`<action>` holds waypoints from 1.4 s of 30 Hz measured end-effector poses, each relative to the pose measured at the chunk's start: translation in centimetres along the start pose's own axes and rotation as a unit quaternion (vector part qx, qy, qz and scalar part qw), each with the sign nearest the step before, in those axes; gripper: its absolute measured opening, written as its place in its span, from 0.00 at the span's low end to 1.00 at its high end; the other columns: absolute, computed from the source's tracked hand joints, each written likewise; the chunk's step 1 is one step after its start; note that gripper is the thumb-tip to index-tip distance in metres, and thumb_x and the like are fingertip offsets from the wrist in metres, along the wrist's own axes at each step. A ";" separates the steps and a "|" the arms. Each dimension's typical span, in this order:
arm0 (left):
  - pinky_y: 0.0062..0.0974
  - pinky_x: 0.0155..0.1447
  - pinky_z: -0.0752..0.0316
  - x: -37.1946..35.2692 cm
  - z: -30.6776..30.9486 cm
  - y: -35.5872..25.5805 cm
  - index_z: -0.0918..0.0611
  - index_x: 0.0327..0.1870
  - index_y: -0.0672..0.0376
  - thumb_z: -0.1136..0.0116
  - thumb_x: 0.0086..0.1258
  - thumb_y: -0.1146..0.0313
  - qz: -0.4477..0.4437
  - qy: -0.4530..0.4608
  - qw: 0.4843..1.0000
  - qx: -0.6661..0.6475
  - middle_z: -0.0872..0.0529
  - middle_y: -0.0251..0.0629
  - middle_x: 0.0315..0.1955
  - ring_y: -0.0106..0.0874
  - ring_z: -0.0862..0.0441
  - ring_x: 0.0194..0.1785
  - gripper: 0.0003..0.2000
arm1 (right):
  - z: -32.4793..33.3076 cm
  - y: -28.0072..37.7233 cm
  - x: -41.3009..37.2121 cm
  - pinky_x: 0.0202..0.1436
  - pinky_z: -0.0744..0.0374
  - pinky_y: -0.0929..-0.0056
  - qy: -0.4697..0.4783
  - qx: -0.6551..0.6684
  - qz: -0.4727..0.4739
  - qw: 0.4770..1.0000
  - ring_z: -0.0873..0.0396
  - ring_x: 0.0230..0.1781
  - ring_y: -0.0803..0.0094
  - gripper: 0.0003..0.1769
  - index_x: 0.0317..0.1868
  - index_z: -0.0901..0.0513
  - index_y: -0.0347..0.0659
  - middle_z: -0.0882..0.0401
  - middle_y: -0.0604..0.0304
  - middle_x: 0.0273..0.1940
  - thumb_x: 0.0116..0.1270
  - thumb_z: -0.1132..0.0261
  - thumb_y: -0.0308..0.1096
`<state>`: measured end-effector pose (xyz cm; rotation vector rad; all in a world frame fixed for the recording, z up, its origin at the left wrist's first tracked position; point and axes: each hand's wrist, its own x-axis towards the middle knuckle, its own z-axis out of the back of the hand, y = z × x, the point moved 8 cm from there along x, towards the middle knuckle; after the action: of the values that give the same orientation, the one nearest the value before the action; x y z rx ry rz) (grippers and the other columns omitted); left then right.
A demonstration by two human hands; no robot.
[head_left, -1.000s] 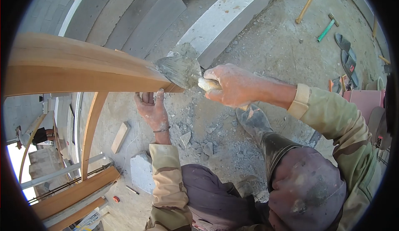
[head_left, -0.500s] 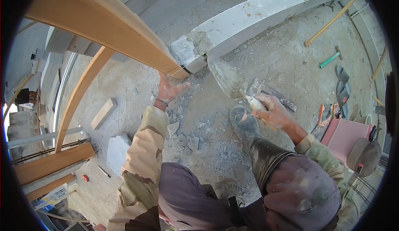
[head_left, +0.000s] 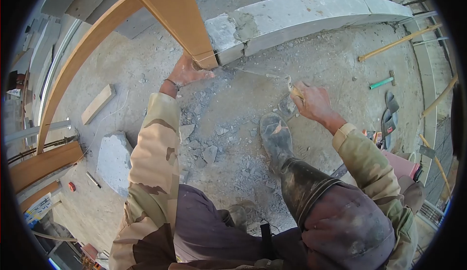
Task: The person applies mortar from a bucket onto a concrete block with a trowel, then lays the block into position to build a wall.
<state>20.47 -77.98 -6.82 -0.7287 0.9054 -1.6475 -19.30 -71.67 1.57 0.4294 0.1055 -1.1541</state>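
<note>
The orange-brown wooden frame post [head_left: 180, 17] comes down beside the end of a row of pale blocks [head_left: 301, 15]. At its foot is my left hand [head_left: 186, 71], fingers apart, touching or very near the lower end. My right hand [head_left: 314, 102] is wrapped round the handle of a trowel [head_left: 262, 72], whose blade is seen nearly edge-on and points left towards the post's foot. Grey mortar [head_left: 245, 26] fills the joint near the end of the block row. A thin string crosses the post's lower end.
Rubble [head_left: 209, 153] lies between my legs, near my boot [head_left: 276, 136]. A broken block [head_left: 114, 160] and a wood offcut [head_left: 98, 104] are at the left. To the right are a green-handled hammer [head_left: 382, 83], sandals [head_left: 389, 117], a bamboo pole [head_left: 399, 42] and a pink container [head_left: 401, 164].
The view has shifted. The trowel has turned from showing its broad face to nearly edge-on, its blade now lower relative to the blocks. My left hand remains at the post's foot.
</note>
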 end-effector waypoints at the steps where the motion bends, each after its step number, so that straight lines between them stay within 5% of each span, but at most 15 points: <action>1: 0.41 0.76 0.25 -0.3 0.7 -0.1 0.23 0.73 0.62 0.09 0.51 0.54 0.001 -0.004 1.000 -0.002 0.15 0.48 0.65 0.41 0.19 0.72 0.47 | -0.6 0.3 0.1 0.51 0.18 0.43 0.002 0.001 0.003 1.000 0.14 0.50 0.40 0.16 0.56 0.20 0.45 0.13 0.46 0.49 0.74 0.32 0.42; 3: 0.44 0.84 0.36 -0.6 1.5 -0.4 0.32 0.81 0.61 0.08 0.48 0.51 0.008 0.003 1.000 0.027 0.23 0.52 0.74 0.46 0.32 0.82 0.58 | -1.9 0.4 0.6 0.51 0.18 0.43 0.002 -0.003 0.008 1.000 0.14 0.50 0.41 0.16 0.56 0.19 0.45 0.14 0.47 0.51 0.75 0.33 0.43; 7: 0.46 0.86 0.41 -0.9 2.2 -0.6 0.36 0.83 0.61 0.10 0.49 0.45 0.006 -0.003 1.000 0.029 0.27 0.53 0.77 0.48 0.38 0.86 0.62 | -4.3 -0.6 2.3 0.52 0.17 0.43 0.007 -0.041 -0.007 0.999 0.14 0.51 0.42 0.14 0.56 0.19 0.46 0.15 0.49 0.51 0.75 0.34 0.41; 10: 0.45 0.90 0.50 -1.0 1.9 0.6 0.50 0.88 0.60 0.13 0.45 0.34 0.064 0.069 0.995 -0.026 0.43 0.54 0.86 0.48 0.49 0.90 0.74 | -4.7 -0.9 4.0 0.53 0.16 0.44 -0.014 -0.055 0.019 0.998 0.15 0.52 0.43 0.14 0.56 0.19 0.46 0.16 0.49 0.51 0.76 0.35 0.41; 16: 0.44 0.89 0.45 -0.4 2.7 3.0 0.39 0.85 0.60 0.41 0.66 0.20 0.025 -0.034 0.893 -0.449 0.35 0.45 0.83 0.41 0.39 0.86 0.58 | -3.0 -1.0 7.5 0.55 0.16 0.46 0.006 -0.041 0.042 0.998 0.14 0.53 0.44 0.16 0.58 0.18 0.47 0.16 0.50 0.53 0.73 0.35 0.39; 18: 0.43 0.86 0.40 0.0 3.6 4.2 0.34 0.82 0.58 0.48 0.78 0.28 0.061 -0.182 0.793 -0.578 0.27 0.39 0.78 0.39 0.33 0.83 0.46 | -2.3 -1.4 8.0 0.57 0.15 0.47 0.023 -0.025 0.040 0.999 0.14 0.54 0.44 0.16 0.59 0.17 0.47 0.15 0.51 0.54 0.72 0.35 0.37; 21: 0.42 0.83 0.34 0.6 3.4 3.2 0.31 0.79 0.57 0.52 0.85 0.36 0.121 -0.239 0.758 -0.595 0.23 0.35 0.74 0.37 0.29 0.79 0.36 | -1.3 -2.0 8.2 0.56 0.15 0.47 0.013 -0.014 0.064 0.998 0.14 0.55 0.45 0.17 0.59 0.18 0.46 0.16 0.51 0.54 0.72 0.34 0.38; 25: 0.41 0.81 0.29 1.6 2.4 8.2 0.29 0.77 0.55 0.50 0.86 0.45 0.053 -0.166 0.839 -0.515 0.21 0.34 0.70 0.36 0.26 0.75 0.29 | 0.3 -2.5 6.4 0.56 0.17 0.47 -0.038 0.028 0.107 0.993 0.15 0.54 0.45 0.17 0.58 0.18 0.45 0.15 0.50 0.53 0.72 0.32 0.40; 27: 0.43 0.88 0.40 3.1 1.5 7.4 0.40 0.86 0.58 0.48 0.86 0.46 0.012 -0.103 0.930 -0.351 0.32 0.42 0.81 0.38 0.36 0.84 0.37 | 1.0 -3.7 6.0 0.56 0.17 0.46 -0.046 0.050 0.112 0.991 0.15 0.53 0.44 0.17 0.57 0.17 0.44 0.15 0.49 0.52 0.72 0.31 0.41; 31: 0.43 0.89 0.42 5.2 0.5 2.8 0.43 0.88 0.60 0.50 0.86 0.45 0.004 -0.078 0.913 -0.400 0.34 0.43 0.83 0.39 0.38 0.85 0.39 | 3.2 -4.8 7.4 0.56 0.19 0.44 0.006 0.044 0.129 0.991 0.16 0.52 0.41 0.16 0.55 0.17 0.43 0.13 0.46 0.48 0.73 0.31 0.41; 33: 0.37 0.83 0.31 5.5 0.4 2.6 0.34 0.85 0.57 0.46 0.86 0.52 -0.002 -0.073 0.916 -0.395 0.33 0.43 0.83 0.34 0.31 0.81 0.32 | 4.6 -4.6 8.4 0.56 0.19 0.43 0.040 0.016 0.123 0.991 0.16 0.51 0.40 0.16 0.55 0.17 0.43 0.13 0.46 0.47 0.73 0.31 0.41; 37: 0.37 0.84 0.32 5.0 0.8 0.8 0.33 0.84 0.58 0.45 0.86 0.51 0.008 -0.096 0.904 -0.416 0.30 0.43 0.82 0.34 0.31 0.81 0.33 | 7.3 -2.7 10.2 0.55 0.20 0.44 0.081 -0.018 0.096 0.992 0.16 0.50 0.39 0.14 0.50 0.14 0.42 0.13 0.44 0.44 0.71 0.29 0.41; 40: 0.37 0.84 0.32 5.0 2.5 -2.7 0.34 0.85 0.58 0.42 0.84 0.49 -0.026 -0.112 0.957 -0.265 0.28 0.44 0.81 0.34 0.30 0.81 0.35 | 7.8 -3.3 9.5 0.54 0.20 0.45 0.037 0.005 0.071 0.997 0.15 0.49 0.39 0.14 0.49 0.12 0.41 0.13 0.42 0.41 0.69 0.26 0.41; 41: 0.37 0.83 0.30 5.1 2.6 -1.4 0.32 0.83 0.58 0.41 0.83 0.50 0.136 -0.148 0.833 -0.516 0.25 0.43 0.79 0.36 0.28 0.80 0.34 | 8.2 -3.6 9.0 0.53 0.20 0.45 -0.018 0.021 0.069 0.997 0.15 0.48 0.39 0.14 0.48 0.11 0.41 0.13 0.41 0.39 0.68 0.26 0.40; 42: 0.37 0.82 0.29 4.1 0.6 -0.2 0.30 0.81 0.57 0.40 0.83 0.51 0.286 -0.170 0.618 -0.712 0.23 0.43 0.76 0.37 0.27 0.78 0.32 | 8.2 -3.5 8.4 0.53 0.20 0.45 -0.013 0.023 0.066 0.997 0.15 0.48 0.39 0.14 0.48 0.11 0.41 0.13 0.41 0.39 0.68 0.26 0.40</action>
<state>19.82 -82.04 -6.25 -1.4787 1.8526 0.1229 -20.19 -83.18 5.58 0.4561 0.0278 -1.0330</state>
